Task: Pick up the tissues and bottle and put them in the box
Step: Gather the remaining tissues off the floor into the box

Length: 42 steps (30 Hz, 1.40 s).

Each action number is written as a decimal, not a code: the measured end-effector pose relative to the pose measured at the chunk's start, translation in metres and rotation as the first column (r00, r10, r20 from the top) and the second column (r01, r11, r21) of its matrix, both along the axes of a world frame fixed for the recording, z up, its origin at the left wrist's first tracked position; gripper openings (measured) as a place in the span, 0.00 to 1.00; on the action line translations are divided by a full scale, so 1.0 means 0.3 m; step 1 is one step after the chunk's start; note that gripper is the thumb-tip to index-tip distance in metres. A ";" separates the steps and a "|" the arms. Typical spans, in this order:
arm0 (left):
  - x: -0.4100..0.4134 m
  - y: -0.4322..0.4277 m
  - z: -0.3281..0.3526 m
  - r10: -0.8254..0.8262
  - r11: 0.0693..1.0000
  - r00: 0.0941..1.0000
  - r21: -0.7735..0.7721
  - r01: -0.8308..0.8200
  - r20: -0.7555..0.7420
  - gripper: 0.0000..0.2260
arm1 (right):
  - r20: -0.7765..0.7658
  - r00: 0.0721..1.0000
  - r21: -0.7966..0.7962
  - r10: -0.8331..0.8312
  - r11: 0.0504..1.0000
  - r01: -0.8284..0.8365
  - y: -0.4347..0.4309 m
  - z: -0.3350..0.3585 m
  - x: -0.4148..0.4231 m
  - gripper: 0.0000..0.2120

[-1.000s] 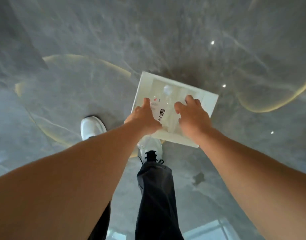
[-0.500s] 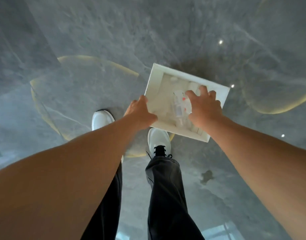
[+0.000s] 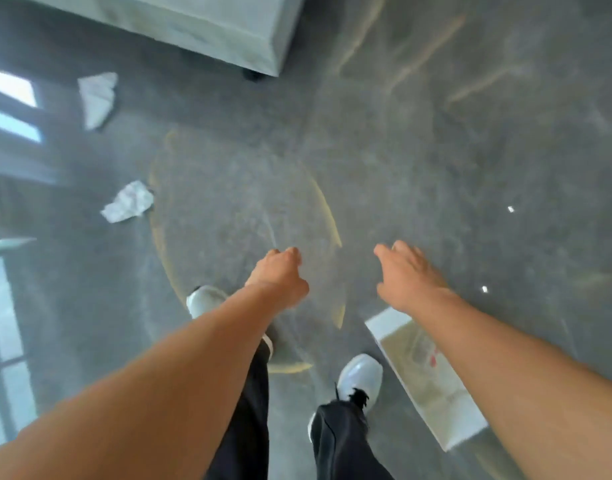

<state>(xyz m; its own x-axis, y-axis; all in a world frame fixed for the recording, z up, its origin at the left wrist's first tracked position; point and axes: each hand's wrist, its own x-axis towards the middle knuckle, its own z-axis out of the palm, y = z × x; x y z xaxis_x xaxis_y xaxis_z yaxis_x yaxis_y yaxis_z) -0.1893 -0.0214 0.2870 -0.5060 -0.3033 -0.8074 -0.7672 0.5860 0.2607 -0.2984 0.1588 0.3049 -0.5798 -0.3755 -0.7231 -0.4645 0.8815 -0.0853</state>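
The white box (image 3: 384, 329) stands on the grey floor at the lower right, half hidden under my right forearm; a clear bottle with a red mark (image 3: 430, 358) lies blurred inside it. Two crumpled white tissues lie on the floor at the left: one nearer (image 3: 128, 202), one farther (image 3: 97, 98). My left hand (image 3: 280, 277) hovers mid-frame with its fingers curled and nothing in it. My right hand (image 3: 406, 275) is stretched out empty above the box's far corner, fingers apart.
A pale stone block or furniture base (image 3: 207, 26) stands at the top, just beyond the farther tissue. My feet in white shoes (image 3: 361, 377) and dark trousers are below the hands. Window reflections shine on the floor at the left edge.
Both hands have left the box and lifted away empty. The view has swung left, so the box now sits at the lower right and the tissues have come into sight.
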 end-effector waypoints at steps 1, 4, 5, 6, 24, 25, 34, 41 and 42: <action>0.037 -0.083 0.014 0.047 0.999 0.999 0.000 -0.047 0.005 0.22 | 0.011 0.999 -0.013 0.051 0.999 -0.051 -0.104 0.014 0.007 0.18; 0.159 -0.328 0.040 0.159 0.987 0.987 -0.013 -0.159 0.022 0.22 | 0.022 0.983 -0.054 0.184 0.982 -0.183 -0.409 0.051 0.046 0.20; 0.201 -0.407 0.046 0.194 0.981 0.981 -0.019 -0.193 0.029 0.22 | 0.021 0.975 -0.064 0.221 0.973 -0.220 -0.505 0.061 0.064 0.20; 0.245 -0.483 0.054 0.229 0.973 0.973 -0.021 -0.228 0.040 0.23 | 0.022 0.966 -0.067 0.257 0.965 -0.255 -0.601 0.070 0.083 0.20; 0.457 -1.435 -0.194 0.759 0.650 0.649 -0.026 -0.759 0.052 0.23 | -0.048 0.727 -0.094 0.685 0.722 -0.686 -2.139 -0.200 0.122 0.18; 0.441 -1.454 -0.243 0.781 0.623 0.622 -0.021 -0.782 0.052 0.24 | -0.043 0.726 -0.090 0.686 0.721 -0.687 -2.217 -0.265 0.106 0.18; 0.247 -1.544 -0.849 0.964 0.264 0.255 -0.178 -0.948 0.070 0.40 | -0.056 0.576 -0.046 0.816 0.574 -0.818 -2.656 -0.973 -0.031 0.35; 0.211 -1.532 -1.043 0.914 0.371 0.403 -0.318 -0.873 -0.041 0.20 | -0.279 0.491 -0.225 0.826 0.441 -0.869 -2.683 -1.140 -0.067 0.16; 0.228 -1.542 -1.036 0.909 0.391 0.416 -0.282 -0.876 -0.033 0.15 | -0.236 0.485 -0.241 0.842 0.432 -0.869 -2.673 -1.131 -0.071 0.14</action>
